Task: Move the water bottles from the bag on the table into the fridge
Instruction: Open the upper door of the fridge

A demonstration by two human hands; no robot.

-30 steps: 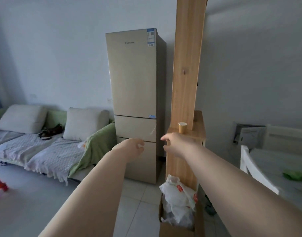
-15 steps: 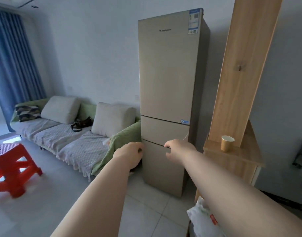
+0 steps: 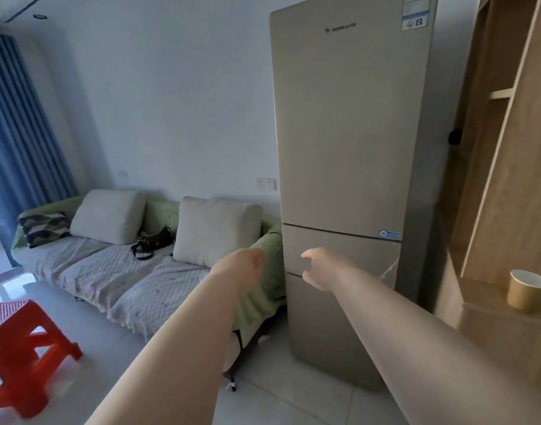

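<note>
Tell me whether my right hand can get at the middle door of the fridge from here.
Probably yes. The right hand is stretched out, fingers spread, right in front of the fridge's middle door, and nothing stands between them. Whether it touches the door yet I cannot tell.

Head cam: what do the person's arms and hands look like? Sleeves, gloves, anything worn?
Left hand and right hand are bare: no gloves, rings or watch visible. Left forearm and right forearm are bare too; no sleeve in frame.
</note>
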